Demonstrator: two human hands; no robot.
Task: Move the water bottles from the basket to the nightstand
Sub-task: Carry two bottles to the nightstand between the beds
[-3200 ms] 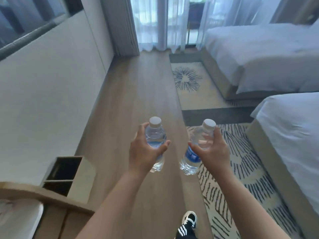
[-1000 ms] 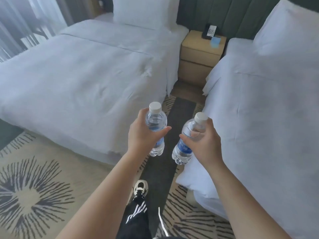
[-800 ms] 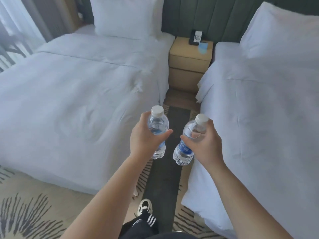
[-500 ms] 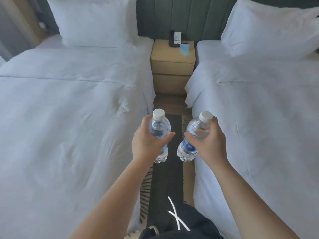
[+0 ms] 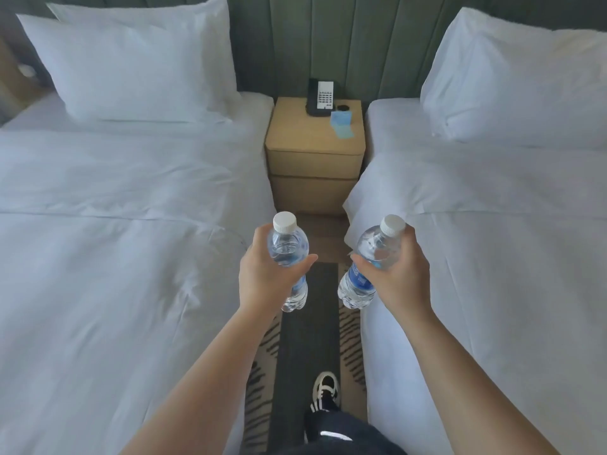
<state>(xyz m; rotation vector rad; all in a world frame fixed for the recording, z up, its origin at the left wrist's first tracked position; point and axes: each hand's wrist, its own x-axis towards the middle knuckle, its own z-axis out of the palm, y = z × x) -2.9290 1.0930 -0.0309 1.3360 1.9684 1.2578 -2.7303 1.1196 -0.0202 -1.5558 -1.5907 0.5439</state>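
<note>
My left hand [image 5: 267,280] grips a clear water bottle [image 5: 288,245] with a white cap, held upright. My right hand [image 5: 399,277] grips a second clear bottle [image 5: 371,257] with a blue label, tilted a little to the right. Both bottles hang over the dark carpet strip between two beds. Straight ahead, against the green headboard wall, stands the light wooden nightstand [image 5: 313,149]. No basket is in view.
A black and white phone [image 5: 320,97] and a pale blue paper pad [image 5: 341,123] sit on the back of the nightstand top. White beds [image 5: 115,224] [image 5: 492,241] flank the narrow aisle on both sides. My shoe [image 5: 325,387] stands on the patterned rug.
The view has turned from the hallway to the aisle between the beds and moved closer to the nightstand, which now lies straight ahead. Both hands still hold their bottles.
</note>
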